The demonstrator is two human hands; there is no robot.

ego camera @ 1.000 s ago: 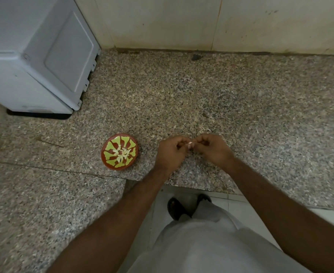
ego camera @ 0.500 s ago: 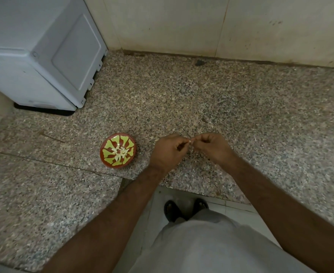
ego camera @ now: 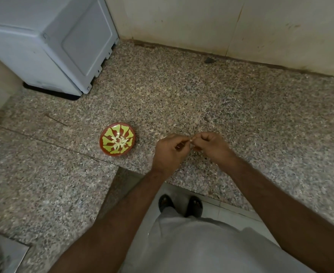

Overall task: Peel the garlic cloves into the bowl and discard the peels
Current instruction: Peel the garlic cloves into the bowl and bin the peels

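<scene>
Pinching one garlic clove point(ego camera: 191, 140) between left hand point(ego camera: 169, 152) and right hand point(ego camera: 211, 145) near the counter's point(ego camera: 241, 115) front edge, likely peeling skin, keeping the bowl point(ego camera: 118, 141) of peeled cloves near, leftward.

Wall point(ego camera: 182, 20): pale beige panels, stained and scuffed, with vertical seams; a dark grimy line where it meets the tabletop.
Tabletop point(ego camera: 182, 91): speckled brown-grey granite, L-shaped, with a seam running diagonally across the left part.
Appliance point(ego camera: 50, 42): white boxy unit on a dark base, standing in the back left corner of the tabletop.
Floor point(ego camera: 217, 207): light tiles, seen below the tabletop edge.
Light: dim and even, with soft shadows.
</scene>
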